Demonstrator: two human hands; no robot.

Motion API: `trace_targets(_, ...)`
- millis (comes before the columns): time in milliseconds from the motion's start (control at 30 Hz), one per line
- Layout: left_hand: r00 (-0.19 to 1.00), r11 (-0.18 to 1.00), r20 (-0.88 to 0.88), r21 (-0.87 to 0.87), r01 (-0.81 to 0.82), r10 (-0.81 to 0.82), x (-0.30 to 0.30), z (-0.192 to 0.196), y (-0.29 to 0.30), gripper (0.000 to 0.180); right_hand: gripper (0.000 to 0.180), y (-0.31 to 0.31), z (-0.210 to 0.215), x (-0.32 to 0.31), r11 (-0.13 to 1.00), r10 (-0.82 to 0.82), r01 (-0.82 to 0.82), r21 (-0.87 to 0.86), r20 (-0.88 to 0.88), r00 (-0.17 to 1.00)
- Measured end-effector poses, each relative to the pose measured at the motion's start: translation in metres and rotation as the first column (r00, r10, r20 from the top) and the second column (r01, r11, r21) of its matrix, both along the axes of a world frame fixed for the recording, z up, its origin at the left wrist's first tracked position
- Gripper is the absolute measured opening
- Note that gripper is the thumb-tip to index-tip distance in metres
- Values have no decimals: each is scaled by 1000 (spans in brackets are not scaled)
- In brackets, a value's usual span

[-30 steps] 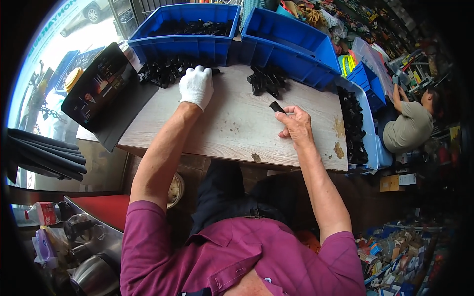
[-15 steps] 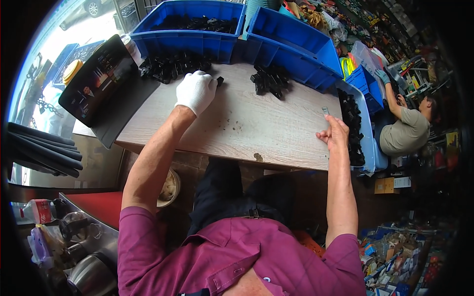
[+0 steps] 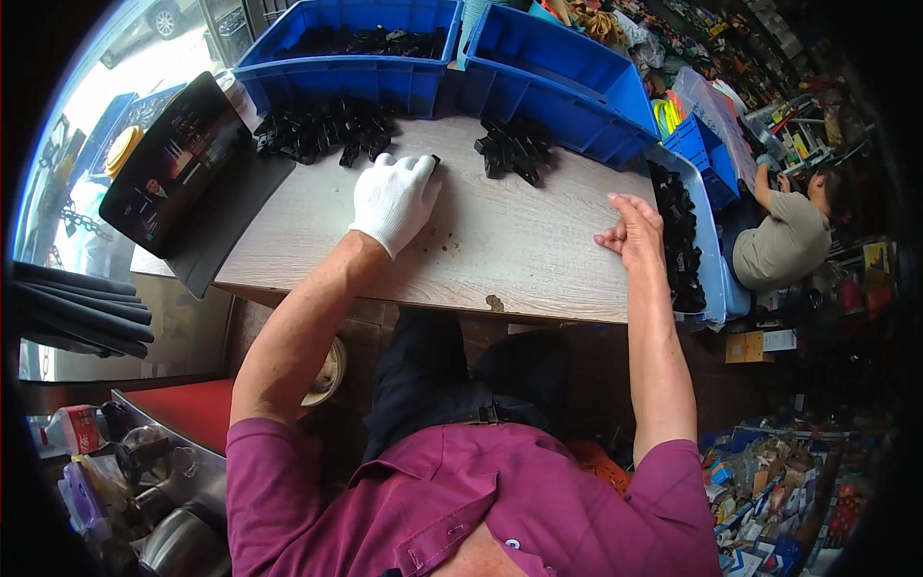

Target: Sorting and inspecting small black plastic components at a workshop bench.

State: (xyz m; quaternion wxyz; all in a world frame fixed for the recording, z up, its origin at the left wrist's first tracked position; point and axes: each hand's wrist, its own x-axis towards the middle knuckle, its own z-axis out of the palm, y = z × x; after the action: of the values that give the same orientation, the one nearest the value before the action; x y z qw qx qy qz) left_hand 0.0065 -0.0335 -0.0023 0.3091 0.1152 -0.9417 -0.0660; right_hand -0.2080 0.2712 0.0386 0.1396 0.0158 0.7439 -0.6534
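One bare right hand (image 3: 636,231) of mine hangs loosely curled, empty, near the pale-blue tub (image 3: 716,260); my gloved left hand (image 3: 394,202) pinches a black plastic piece (image 3: 436,163) over the surface (image 3: 529,255). I judge this single-piece handling; the next move calls for steady fingers. Beyond lie two black heaps (image 3: 327,133), then blue crates (image 3: 346,88).

Pale grey wood-grain tabletop (image 3: 538,240), brown patch (image 3: 494,303) at front edge; toward back edge, black plastic pieces (image 3: 322,132), blue rectangular plastic bins (image 3: 336,85); white-gloved left hand (image 3: 392,202).

The pale table (image 3: 524,245) bears black parts (image 3: 322,133) heaped beyond the left hand (image 3: 394,200), another heap (image 3: 512,150) rightward, a tablet (image 3: 181,159) leftward.
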Motion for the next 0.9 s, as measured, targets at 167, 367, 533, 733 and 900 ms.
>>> trace_targets(167, 1000, 1000, -17, 25, 10, -9, -2, -2, 11, 20, 42, -67, -3, 28, 963, 230, -227, 147, -4, 973)
trace_targets(367, 991, 998, -127, 33, 58, -53, -5, -2, 12, 10, 47, -108, -8, 29, 888, 303, -234, 396, -121, 945)
trace_targets(533, 989, 996, -135, 54, 70, -63, -4, -2, 11, 11, 38, -115, -10, 33, 850, 324, -218, 479, -149, 934)
trace_targets(733, 976, 977, -197, 173, 125, -90, 0, -3, 9, 19, 32, -95, -2, 41, 883, 346, -356, 307, 86, 934)
trace_targets(900, 954, 926, -277, 316, 206, -118, 5, 1, 14, 27, 45, -84, -3, 55, 901, 353, -346, 263, 22, 935)
